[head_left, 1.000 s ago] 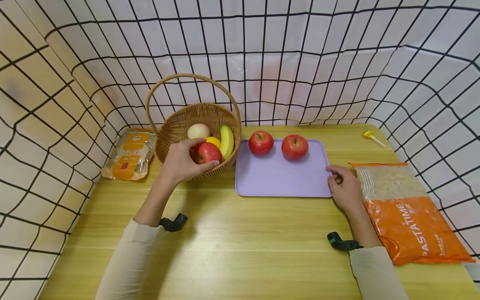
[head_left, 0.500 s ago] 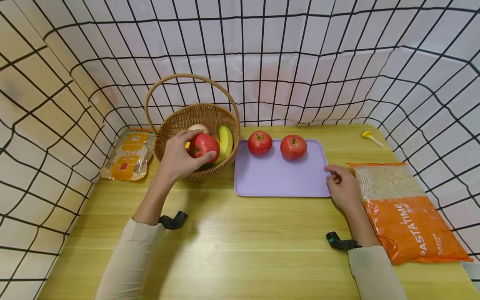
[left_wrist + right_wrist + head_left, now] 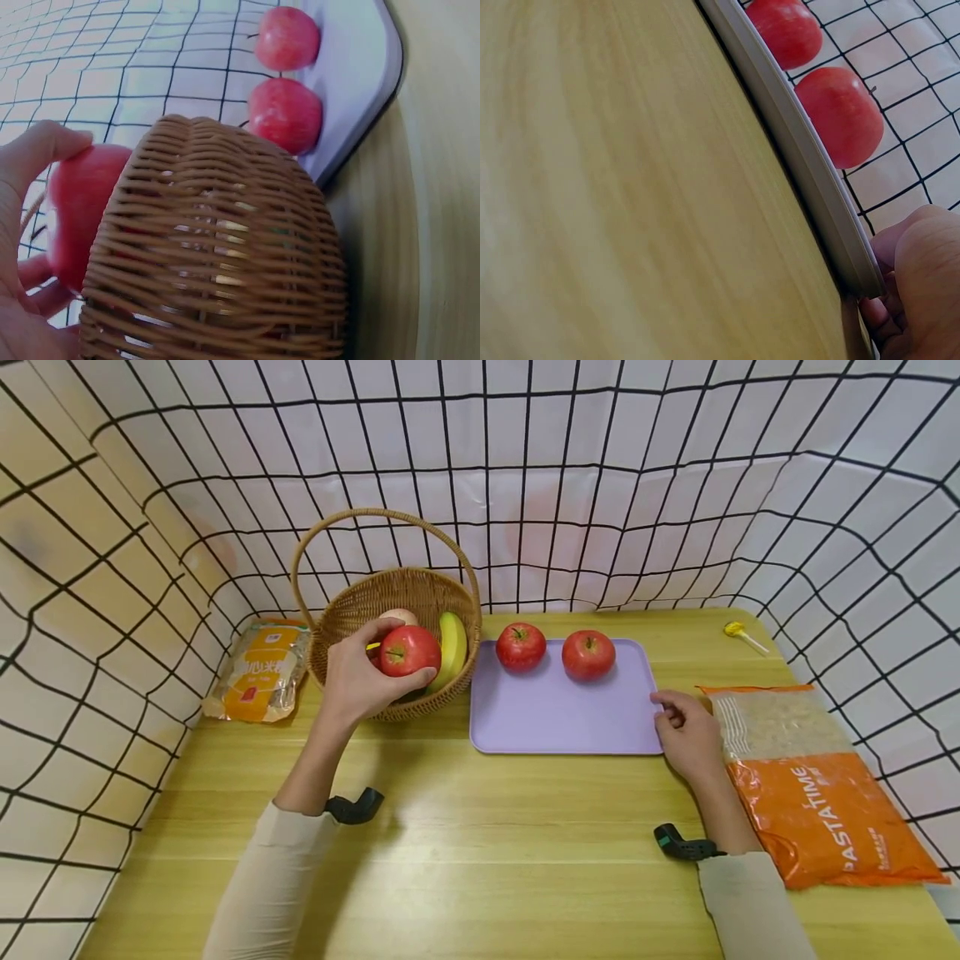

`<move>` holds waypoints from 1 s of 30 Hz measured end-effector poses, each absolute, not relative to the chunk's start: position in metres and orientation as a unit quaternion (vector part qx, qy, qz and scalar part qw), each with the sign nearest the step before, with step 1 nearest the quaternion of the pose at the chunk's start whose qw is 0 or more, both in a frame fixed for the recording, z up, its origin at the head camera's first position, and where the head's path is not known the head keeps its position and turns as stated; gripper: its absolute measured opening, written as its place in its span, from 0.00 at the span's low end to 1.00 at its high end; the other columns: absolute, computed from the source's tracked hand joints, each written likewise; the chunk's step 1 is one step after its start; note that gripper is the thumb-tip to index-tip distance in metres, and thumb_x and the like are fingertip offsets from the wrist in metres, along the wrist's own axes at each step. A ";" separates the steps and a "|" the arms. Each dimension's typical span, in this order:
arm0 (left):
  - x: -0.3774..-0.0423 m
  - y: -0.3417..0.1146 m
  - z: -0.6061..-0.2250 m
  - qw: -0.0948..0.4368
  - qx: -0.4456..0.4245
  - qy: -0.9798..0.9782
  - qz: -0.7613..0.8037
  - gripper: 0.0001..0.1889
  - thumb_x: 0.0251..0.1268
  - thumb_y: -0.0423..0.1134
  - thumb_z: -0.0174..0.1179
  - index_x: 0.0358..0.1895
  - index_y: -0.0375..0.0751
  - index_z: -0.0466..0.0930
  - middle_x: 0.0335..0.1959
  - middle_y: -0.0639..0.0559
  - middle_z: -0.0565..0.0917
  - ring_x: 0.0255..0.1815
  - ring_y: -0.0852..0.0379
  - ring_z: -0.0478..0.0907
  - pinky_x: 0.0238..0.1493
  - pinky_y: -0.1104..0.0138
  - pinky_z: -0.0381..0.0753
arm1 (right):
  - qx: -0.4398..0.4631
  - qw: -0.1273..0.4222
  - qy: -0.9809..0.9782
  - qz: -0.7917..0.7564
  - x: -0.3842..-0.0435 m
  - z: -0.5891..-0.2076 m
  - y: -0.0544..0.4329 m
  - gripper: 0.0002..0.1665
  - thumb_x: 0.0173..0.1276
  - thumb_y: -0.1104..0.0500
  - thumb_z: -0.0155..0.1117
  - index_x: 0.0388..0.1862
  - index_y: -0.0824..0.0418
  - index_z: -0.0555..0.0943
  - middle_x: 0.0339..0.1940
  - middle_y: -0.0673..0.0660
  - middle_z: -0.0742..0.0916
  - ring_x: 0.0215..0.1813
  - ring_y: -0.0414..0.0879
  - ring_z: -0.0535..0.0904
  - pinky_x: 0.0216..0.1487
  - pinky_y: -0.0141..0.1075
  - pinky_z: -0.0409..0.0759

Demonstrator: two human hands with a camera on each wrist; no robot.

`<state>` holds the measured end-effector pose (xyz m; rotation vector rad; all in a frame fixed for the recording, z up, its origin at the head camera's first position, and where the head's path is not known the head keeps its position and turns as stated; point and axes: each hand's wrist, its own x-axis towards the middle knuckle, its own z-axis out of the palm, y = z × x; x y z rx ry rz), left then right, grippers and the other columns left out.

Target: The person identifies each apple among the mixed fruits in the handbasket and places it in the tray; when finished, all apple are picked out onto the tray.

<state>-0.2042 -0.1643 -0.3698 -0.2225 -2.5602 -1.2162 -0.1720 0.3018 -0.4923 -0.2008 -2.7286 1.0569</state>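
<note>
My left hand (image 3: 360,675) grips a red apple (image 3: 409,652) over the front of the wicker basket (image 3: 352,602), thumb in front and fingers behind. In the left wrist view the apple (image 3: 82,202) stands partly hidden behind the basket's woven wall (image 3: 217,247). A banana (image 3: 452,647) and a pale round fruit (image 3: 399,615) lie inside the basket; a yellow fruit beneath the apple is mostly covered. At the right edge of the lilac tray (image 3: 562,722), my right hand (image 3: 688,735) pinches the rim with curled fingers. Two red apples (image 3: 521,647) sit along the tray's far side.
Left of the basket lies a clear and orange food packet (image 3: 262,668). A large orange pasta bag (image 3: 825,793) is beside my right forearm. A yellow lollipop (image 3: 738,631) rests at the back right. Black-gridded white sheeting (image 3: 555,485) encloses the table (image 3: 487,852).
My left hand has lifted the apple slightly up from among the basket's fruit, turning its stem toward me. The right hand and the tray have stayed put.
</note>
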 end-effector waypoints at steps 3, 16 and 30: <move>-0.204 -0.160 -0.369 0.166 -0.090 -0.877 -0.442 0.35 0.41 0.57 0.82 0.57 0.51 0.84 0.52 0.51 0.87 0.49 0.50 0.85 0.47 0.53 0.89 | -0.068 0.106 -0.926 0.357 -0.172 -0.492 0.303 0.19 0.77 0.61 0.56 0.62 0.60 0.83 0.50 0.61 0.83 0.45 0.48 0.72 0.41 0.31 0.68; -0.196 -0.135 -0.369 0.172 -0.158 -0.831 -0.504 0.36 0.43 0.52 0.83 0.60 0.57 0.80 0.56 0.58 0.83 0.51 0.59 0.83 0.47 0.56 0.88 | -0.070 0.099 -0.924 0.362 -0.171 -0.492 0.301 0.19 0.77 0.60 0.56 0.63 0.60 0.82 0.49 0.62 0.82 0.45 0.49 0.72 0.41 0.32 0.68; -0.189 -0.099 -0.372 0.150 -0.212 -0.809 -0.527 0.37 0.44 0.53 0.82 0.62 0.56 0.81 0.55 0.60 0.84 0.51 0.62 0.81 0.46 0.59 0.88 | -0.066 0.108 -0.924 0.361 -0.173 -0.494 0.303 0.18 0.76 0.61 0.57 0.61 0.60 0.83 0.46 0.61 0.83 0.42 0.46 0.71 0.39 0.29 0.68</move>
